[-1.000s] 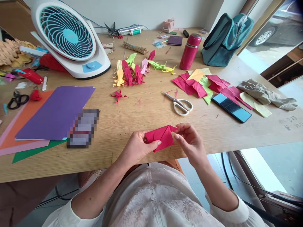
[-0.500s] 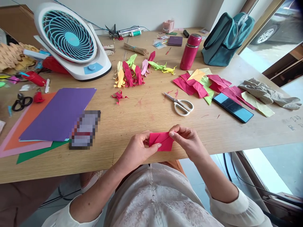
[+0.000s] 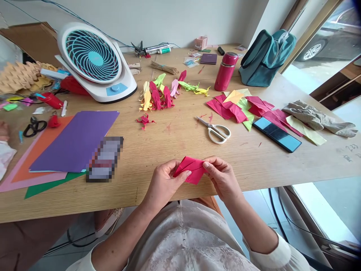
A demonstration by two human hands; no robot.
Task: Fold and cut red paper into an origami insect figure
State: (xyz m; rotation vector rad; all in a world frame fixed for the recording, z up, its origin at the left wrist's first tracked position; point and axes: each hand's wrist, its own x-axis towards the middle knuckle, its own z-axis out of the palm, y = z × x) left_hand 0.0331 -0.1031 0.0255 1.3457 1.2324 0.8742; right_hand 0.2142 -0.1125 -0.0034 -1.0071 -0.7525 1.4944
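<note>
A folded square of red-pink paper (image 3: 194,175) is held between my two hands, just above the table's front edge. My left hand (image 3: 168,180) grips its left side, thumb on top and fingers behind. At the upper right corner my right hand (image 3: 221,174) pinches the paper between thumb and fingers. A crease runs slantwise across its face. White-handled scissors (image 3: 217,132) lie beyond my hands. Further off sits a small red folded-paper figure (image 3: 144,120), with several more folded figures (image 3: 156,96) in yellow, red, pink and green behind it.
Coloured sheets (image 3: 75,141) and a blurred-out phone-like object (image 3: 104,160) lie on the left. A fan (image 3: 97,62) stands behind them. To the right are folded papers (image 3: 228,107), a phone (image 3: 278,134), a red flask (image 3: 226,72) and a teal bag (image 3: 265,60). Another person's hand (image 3: 3,131) shows at far left.
The red paper has turned in my hands, from lying level to standing tilted on a corner. Another person's hand and sleeve have come into view at the left edge. The view has shifted slightly.
</note>
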